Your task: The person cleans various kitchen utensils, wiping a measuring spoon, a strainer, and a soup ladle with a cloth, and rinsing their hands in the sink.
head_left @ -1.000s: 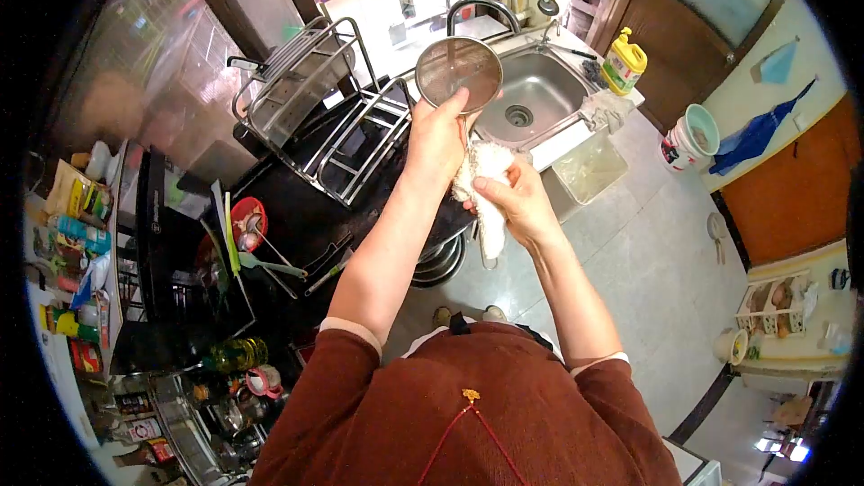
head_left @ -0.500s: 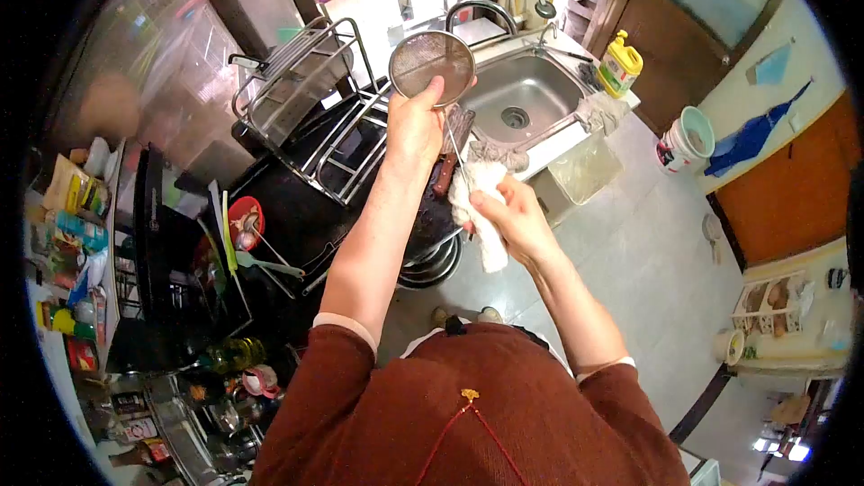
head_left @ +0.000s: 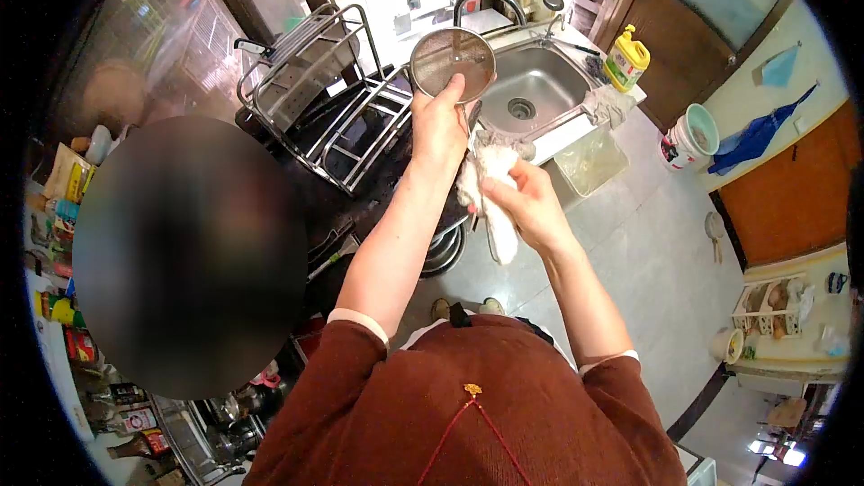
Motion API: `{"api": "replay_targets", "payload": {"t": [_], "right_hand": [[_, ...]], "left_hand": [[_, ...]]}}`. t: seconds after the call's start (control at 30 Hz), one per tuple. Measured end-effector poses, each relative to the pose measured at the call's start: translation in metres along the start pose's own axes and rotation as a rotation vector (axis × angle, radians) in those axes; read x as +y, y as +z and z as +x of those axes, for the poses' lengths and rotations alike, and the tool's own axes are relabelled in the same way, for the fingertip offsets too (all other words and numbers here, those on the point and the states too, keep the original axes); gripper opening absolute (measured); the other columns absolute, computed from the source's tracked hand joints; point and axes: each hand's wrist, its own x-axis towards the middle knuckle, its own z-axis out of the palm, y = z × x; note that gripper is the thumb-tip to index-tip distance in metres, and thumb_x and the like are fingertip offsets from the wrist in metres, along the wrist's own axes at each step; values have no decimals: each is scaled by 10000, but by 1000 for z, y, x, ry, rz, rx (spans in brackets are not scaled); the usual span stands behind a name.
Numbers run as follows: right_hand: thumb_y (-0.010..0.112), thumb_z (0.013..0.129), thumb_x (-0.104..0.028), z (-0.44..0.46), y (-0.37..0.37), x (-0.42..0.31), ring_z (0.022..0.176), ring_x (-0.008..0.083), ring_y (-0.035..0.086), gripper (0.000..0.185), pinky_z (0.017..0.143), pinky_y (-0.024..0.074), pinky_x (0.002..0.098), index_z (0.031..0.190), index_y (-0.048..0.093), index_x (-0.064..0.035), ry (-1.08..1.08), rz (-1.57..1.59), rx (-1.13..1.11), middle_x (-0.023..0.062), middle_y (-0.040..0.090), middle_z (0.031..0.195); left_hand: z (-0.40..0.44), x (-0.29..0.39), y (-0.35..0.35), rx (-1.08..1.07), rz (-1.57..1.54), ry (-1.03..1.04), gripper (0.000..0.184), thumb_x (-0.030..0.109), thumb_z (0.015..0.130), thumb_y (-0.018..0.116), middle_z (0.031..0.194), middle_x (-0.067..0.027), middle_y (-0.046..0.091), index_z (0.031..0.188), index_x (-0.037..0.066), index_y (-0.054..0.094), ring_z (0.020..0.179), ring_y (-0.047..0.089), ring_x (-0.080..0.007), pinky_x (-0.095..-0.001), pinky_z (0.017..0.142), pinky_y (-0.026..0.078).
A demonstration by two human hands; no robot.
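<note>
My left hand (head_left: 440, 126) grips a round wire-mesh strainer (head_left: 453, 65) by its rim, thumb on the near edge, close to the left side of the sink. The strainer's thin handle runs down toward my right hand (head_left: 529, 202). A white cloth (head_left: 495, 182) is pinched in my right hand and wraps round the handle. The handle's end loop is hidden by the cloth. Both hands are in front of my body, over the edge of the black counter.
A steel sink (head_left: 540, 81) with a faucet lies ahead, with a yellow bottle (head_left: 627, 60) and a grey rag (head_left: 609, 106) at its right. A metal rack (head_left: 346, 139) stands on the left. A clear bin (head_left: 589, 162) is below the sink. A dark blur covers the left.
The strainer went left and then back right with my left hand. The cloth has shifted along the handle. A large dark blur now covers the left side.
</note>
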Motion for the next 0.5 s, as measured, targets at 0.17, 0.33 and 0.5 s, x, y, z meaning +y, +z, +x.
{"api": "replay_targets", "payload": {"t": [0.17,0.33,0.5], "right_hand": [[608,859,-89,-15,13,8,680,117,610,205,605,505,255,1025,566,24,162,2,-46,68,636,879],[635,858,-131,-11,17,22,628,113,593,227,546,481,243,1005,555,21,172,-199,-146,60,610,820],[613,845,-102,5,30,53,747,89,562,234,663,466,251,1042,571,19,-13,-351,-195,39,624,874]], "left_hand": [[10,34,-24,70,35,95,341,-41,898,419,1173,-201,533,1239,-36,405,1065,560,-351,-457,946,481],[1,70,-62,247,27,245,334,-12,915,422,1194,-201,515,1247,-32,387,1053,563,-366,-455,937,486],[-46,99,-70,265,92,201,356,99,929,473,1097,-183,575,1252,-20,383,979,608,-331,-408,826,532]]}}
